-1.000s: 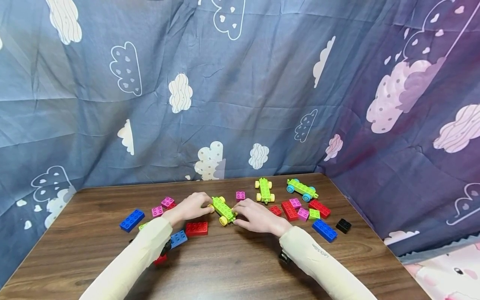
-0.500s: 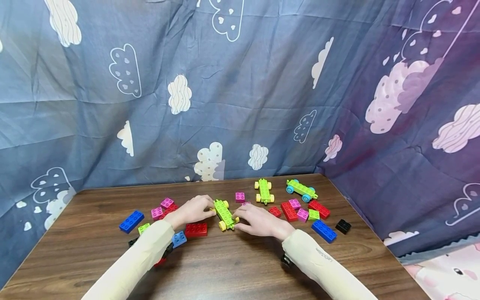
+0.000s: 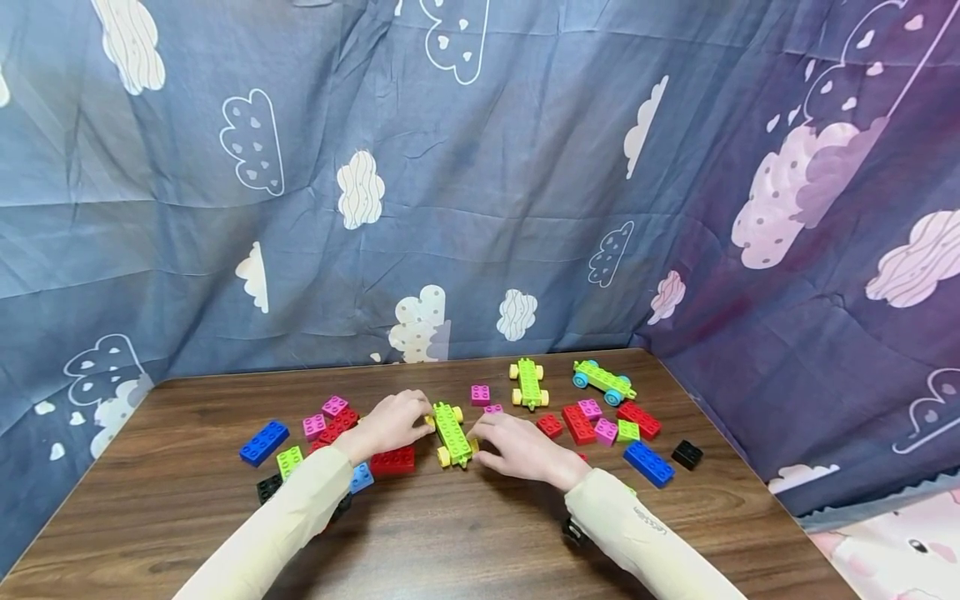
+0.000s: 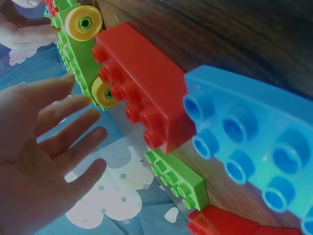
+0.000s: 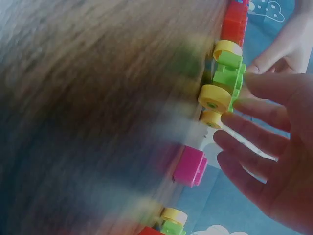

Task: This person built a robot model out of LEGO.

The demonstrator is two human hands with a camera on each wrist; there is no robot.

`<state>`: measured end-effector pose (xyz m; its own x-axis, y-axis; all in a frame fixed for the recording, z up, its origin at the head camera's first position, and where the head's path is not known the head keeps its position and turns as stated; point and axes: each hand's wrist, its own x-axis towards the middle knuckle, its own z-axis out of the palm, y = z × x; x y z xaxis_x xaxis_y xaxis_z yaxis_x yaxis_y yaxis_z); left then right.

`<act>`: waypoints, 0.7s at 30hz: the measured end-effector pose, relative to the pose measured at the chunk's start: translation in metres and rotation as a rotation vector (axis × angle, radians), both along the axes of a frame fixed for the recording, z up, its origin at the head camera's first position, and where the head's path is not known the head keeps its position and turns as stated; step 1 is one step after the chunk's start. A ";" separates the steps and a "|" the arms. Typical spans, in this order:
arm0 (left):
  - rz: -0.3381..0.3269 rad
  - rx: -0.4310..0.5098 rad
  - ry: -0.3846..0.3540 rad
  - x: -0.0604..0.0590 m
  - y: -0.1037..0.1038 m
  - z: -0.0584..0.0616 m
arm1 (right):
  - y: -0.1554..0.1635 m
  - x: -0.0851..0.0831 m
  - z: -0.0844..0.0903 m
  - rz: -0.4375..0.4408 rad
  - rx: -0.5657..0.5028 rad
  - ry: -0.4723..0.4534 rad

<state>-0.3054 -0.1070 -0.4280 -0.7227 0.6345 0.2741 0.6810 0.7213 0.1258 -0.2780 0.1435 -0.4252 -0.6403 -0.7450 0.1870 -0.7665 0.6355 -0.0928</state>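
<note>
Both hands' straight fingers (image 3: 480, 432) flank the green wheeled chassis (image 3: 452, 433)

— What sits between the two hands?
— A green wheeled base with yellow wheels (image 3: 452, 434), lying on the wooden table (image 3: 465, 533). The left hand (image 3: 390, 422) touches its left side, the right hand (image 3: 517, 446) its right.

— And around them?
— A red brick (image 3: 393, 460) just beside the left wrist, a blue brick (image 3: 264, 442) farther left. To the right, a second yellow-wheeled base (image 3: 528, 382), a blue-wheeled base (image 3: 604, 380), another blue brick (image 3: 649, 462) and a black brick (image 3: 687, 453).

— Behind?
— A blue cloud-print cloth (image 3: 420, 183).
</note>
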 end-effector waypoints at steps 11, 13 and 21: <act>0.142 0.066 -0.089 -0.002 0.009 0.002 | -0.002 -0.002 -0.006 -0.035 0.018 0.016; 0.144 0.070 -0.103 -0.003 0.011 0.002 | -0.002 -0.002 -0.006 -0.032 0.018 0.017; 0.155 0.073 -0.183 -0.001 0.014 0.004 | 0.000 0.000 -0.004 -0.027 0.015 -0.011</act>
